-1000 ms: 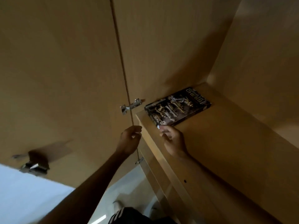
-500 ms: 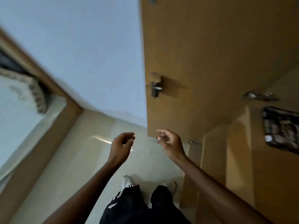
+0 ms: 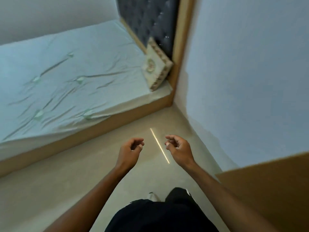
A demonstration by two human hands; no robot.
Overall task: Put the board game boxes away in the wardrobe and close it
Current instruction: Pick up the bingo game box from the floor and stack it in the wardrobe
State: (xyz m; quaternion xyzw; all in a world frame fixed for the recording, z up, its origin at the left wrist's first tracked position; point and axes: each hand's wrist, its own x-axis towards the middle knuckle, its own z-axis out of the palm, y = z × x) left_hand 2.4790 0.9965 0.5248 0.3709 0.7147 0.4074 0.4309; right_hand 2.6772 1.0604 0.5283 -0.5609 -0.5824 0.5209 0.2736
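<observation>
My left hand [image 3: 130, 151] and my right hand [image 3: 178, 149] hang side by side over the beige floor, both empty with fingers loosely curled. A brown wardrobe door [image 3: 267, 190] fills the lower right corner; the wardrobe's inside and the dark game box on its shelf are out of view. On the bed, a flat square pale item with a round emblem and patterned border [image 3: 157, 64] leans against the headboard. Whether it is a game box or a cushion I cannot tell.
A bed with a pale wrinkled sheet [image 3: 66, 72] and a wooden frame [image 3: 100, 128] spans the left. A dark tufted headboard [image 3: 150, 19] stands behind it. A pale blue wall [image 3: 242, 72] rises on the right. My dark trousers and one foot show below.
My view has swung left from the wardrobe shelf toward the bed. The dark game box stayed on the shelf and left the view. Both hands came away from the shelf, empty.
</observation>
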